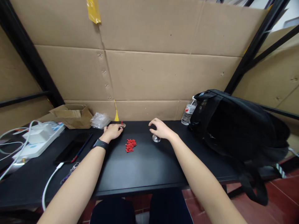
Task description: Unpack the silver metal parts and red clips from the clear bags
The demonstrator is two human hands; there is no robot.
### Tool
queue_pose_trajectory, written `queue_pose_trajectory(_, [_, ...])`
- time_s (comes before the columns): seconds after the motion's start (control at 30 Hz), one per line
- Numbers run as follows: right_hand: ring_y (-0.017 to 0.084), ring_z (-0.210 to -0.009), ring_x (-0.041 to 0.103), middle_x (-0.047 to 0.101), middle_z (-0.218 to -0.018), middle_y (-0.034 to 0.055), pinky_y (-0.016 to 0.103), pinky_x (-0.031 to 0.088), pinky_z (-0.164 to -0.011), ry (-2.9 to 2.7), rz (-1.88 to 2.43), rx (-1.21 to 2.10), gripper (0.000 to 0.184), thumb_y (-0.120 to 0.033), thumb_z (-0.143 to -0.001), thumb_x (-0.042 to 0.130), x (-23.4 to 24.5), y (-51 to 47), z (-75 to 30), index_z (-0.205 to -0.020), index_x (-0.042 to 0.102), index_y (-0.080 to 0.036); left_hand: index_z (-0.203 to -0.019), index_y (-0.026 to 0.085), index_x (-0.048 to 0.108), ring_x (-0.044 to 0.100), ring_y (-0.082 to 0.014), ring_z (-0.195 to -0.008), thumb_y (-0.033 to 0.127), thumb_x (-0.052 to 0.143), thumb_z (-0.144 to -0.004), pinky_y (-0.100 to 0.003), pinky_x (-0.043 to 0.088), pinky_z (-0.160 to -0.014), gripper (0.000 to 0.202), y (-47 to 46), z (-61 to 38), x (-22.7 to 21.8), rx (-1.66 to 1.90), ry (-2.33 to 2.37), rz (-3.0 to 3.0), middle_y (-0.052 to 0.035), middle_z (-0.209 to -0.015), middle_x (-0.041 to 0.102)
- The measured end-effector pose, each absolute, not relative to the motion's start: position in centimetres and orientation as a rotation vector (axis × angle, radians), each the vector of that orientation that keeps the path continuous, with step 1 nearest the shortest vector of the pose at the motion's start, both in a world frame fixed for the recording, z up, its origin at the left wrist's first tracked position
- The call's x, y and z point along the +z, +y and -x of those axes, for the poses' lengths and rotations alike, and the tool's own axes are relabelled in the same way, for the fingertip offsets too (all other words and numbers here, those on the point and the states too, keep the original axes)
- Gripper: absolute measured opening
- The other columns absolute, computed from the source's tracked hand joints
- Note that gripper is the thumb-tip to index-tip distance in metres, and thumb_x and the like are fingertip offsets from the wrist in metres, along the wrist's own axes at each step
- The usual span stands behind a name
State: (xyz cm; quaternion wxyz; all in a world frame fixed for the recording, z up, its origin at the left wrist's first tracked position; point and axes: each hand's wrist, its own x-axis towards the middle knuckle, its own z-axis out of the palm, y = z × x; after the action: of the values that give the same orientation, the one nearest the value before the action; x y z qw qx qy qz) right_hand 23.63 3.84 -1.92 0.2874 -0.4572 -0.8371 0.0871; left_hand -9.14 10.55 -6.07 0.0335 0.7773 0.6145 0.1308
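Observation:
At the back of the black table, my left hand, with a dark watch on its wrist, has its thumb and fingers closed at the edge of a small round clear dish. Something small and red stands up at that dish; its kind is too small to make out. My right hand is palm down with thumb and fingers curved apart, just above a second small, round, clear and shiny dish. Between the hands, nearer to me, lies a cluster of several small red pieces.
To the left are a crumpled clear plastic bag, an open cardboard box, a white power strip, a phone with a pen and cable. A water bottle and black backpack stand right. Cardboard walls the back.

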Motion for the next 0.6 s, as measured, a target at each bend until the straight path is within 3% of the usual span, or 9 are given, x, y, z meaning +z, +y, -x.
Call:
queue_pose_trajectory(0.13, [0.019,-0.1,0.058,0.058,-0.111,0.0083,0.034,0.045,-0.095,-2.285,1.26,0.243,0.026,-0.018,-0.083,0.068,-1.8,3.8,-23.9,-0.109,0.067,-0.017,-0.15,0.038,0.044,0.031,-0.0385,-0.146,0.052,0.036,-0.096,-0.063,0.029,-0.109,0.056,11.1,8.7,-7.8,0.299,1.923,-2.363,-0.0032,-0.162,0.034])
queue_pose_trajectory(0.2, [0.02,-0.1,0.06,0.06,-0.11,0.0088,0.034,0.046,-0.094,-2.333,1.29,0.263,0.026,-0.019,-0.082,0.069,-1.7,3.8,-24.1,-0.108,0.068,-0.017,-0.154,0.037,0.036,0.026,-0.0405,-0.148,0.055,0.031,-0.097,-0.065,0.026,-0.11,0.06,11.4,8.7,-8.3,0.266,1.928,-2.339,-0.0031,-0.165,0.027])
queue_pose_trajectory(0.43, [0.023,-0.099,0.064,0.066,-0.108,0.0105,0.033,0.049,-0.088,-2.438,1.41,0.355,0.028,-0.025,-0.08,0.072,-1.2,3.5,-24.6,-0.108,0.072,-0.019,-0.152,0.043,0.037,0.026,-0.0403,-0.147,0.055,0.032,-0.097,-0.065,0.024,-0.111,0.057,11.2,8.3,-8.1,0.259,1.866,-2.382,0.0017,-0.164,0.029])
queue_pose_trajectory(0.6, [0.024,-0.097,0.065,0.068,-0.109,0.0098,0.031,0.05,-0.083,-2.474,1.487,0.394,0.042,-0.034,-0.072,0.079,-0.8,3.4,-25.2,-0.112,0.073,-0.021,-0.147,0.048,0.043,0.031,-0.0392,-0.144,0.051,0.037,-0.096,-0.063,0.025,-0.11,0.051,10.0,6.5,-7.5,0.306,1.693,-2.483,0.0032,-0.161,0.037])
